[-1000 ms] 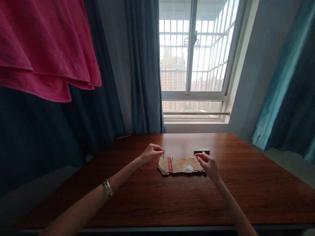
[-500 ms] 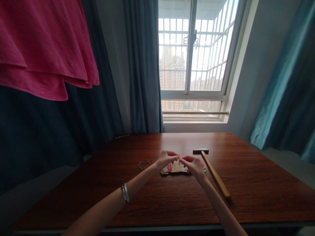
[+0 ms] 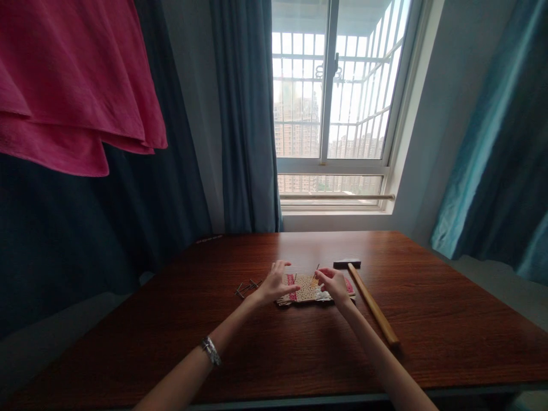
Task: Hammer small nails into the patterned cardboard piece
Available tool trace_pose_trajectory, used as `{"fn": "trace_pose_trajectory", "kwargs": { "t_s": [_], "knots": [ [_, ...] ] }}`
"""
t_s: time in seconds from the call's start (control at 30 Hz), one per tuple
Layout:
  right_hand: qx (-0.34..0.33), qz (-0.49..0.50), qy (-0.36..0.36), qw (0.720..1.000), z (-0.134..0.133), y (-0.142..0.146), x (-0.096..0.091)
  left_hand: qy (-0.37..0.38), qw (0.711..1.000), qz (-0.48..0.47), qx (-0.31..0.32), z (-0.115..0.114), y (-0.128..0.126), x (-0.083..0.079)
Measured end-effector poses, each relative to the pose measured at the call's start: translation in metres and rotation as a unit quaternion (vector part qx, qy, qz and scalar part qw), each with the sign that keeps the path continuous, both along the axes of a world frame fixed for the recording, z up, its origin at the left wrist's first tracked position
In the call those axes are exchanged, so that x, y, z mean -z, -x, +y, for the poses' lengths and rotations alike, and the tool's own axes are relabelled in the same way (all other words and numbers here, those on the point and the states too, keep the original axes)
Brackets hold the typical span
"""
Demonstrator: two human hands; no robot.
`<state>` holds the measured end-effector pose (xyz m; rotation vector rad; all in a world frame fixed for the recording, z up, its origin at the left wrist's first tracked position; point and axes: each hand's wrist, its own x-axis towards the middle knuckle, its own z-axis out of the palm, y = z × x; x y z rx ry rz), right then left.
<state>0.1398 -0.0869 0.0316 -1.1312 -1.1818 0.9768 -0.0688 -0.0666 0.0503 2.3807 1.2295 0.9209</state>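
Note:
A flattened stack of patterned cardboard (image 3: 305,290), beige with dark dots and pink-red bands, lies on the table. My left hand (image 3: 272,284) is over its left end, fingers and thumb spread, holding nothing. Above the right half of the cardboard, my right hand (image 3: 334,284) pinches a thin nail (image 3: 317,267) between thumb and fingertips; its upper end sticks up. Several loose nails (image 3: 240,290) lie crossed just left of my left hand. To the right of my right hand rests a hammer (image 3: 375,311) with a wooden handle and a dark head.
The brown wooden table (image 3: 180,342) reaches back to a barred window (image 3: 329,114). Blue curtains (image 3: 246,125) hang at the back and sides. A pink cloth (image 3: 77,85) hangs at upper left.
Both hands were together at the nail. My left hand has moved left and spread its fingers, while my right hand keeps the nail. The view has shifted slightly.

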Motion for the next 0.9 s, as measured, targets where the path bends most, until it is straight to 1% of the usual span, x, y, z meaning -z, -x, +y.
{"fn": "trace_pose_trajectory", "kwargs": {
  "t_s": [0.1, 0.17, 0.23, 0.3, 0.43, 0.53, 0.63, 0.8, 0.9],
  "knots": [
    [0.028, 0.041, -0.019, 0.999, 0.013, 0.005, 0.01, 0.022, 0.995, 0.095, 0.011, 0.01, 0.008, 0.028],
    [0.033, 0.048, -0.036, 0.998, 0.019, 0.01, 0.011, 0.029, 0.991, 0.127, 0.018, 0.016, 0.01, 0.044],
    [0.041, 0.044, -0.043, 0.997, 0.025, 0.014, 0.012, 0.026, 0.989, 0.143, 0.018, 0.021, 0.009, 0.055],
    [0.049, 0.037, -0.042, 0.997, 0.03, 0.017, 0.014, 0.024, 0.988, 0.149, 0.012, 0.026, 0.009, 0.062],
    [0.059, 0.02, -0.035, 0.997, 0.038, 0.02, 0.022, 0.036, 0.989, 0.145, -0.001, 0.033, 0.008, 0.066],
    [0.058, 0.003, -0.033, 0.998, 0.043, 0.02, 0.028, 0.042, 0.99, 0.138, -0.007, 0.036, 0.008, 0.067],
    [0.046, -0.019, -0.029, 0.998, 0.048, 0.02, 0.029, 0.047, 0.99, 0.133, -0.006, 0.037, 0.008, 0.066],
    [-0.015, -0.072, -0.023, 0.997, 0.052, 0.021, 0.026, 0.057, 0.991, 0.124, -0.003, 0.039, 0.009, 0.065],
    [-0.052, -0.113, -0.033, 0.992, 0.054, 0.023, 0.023, 0.057, 0.99, 0.127, 0.002, 0.041, 0.01, 0.067]
  ]
}}
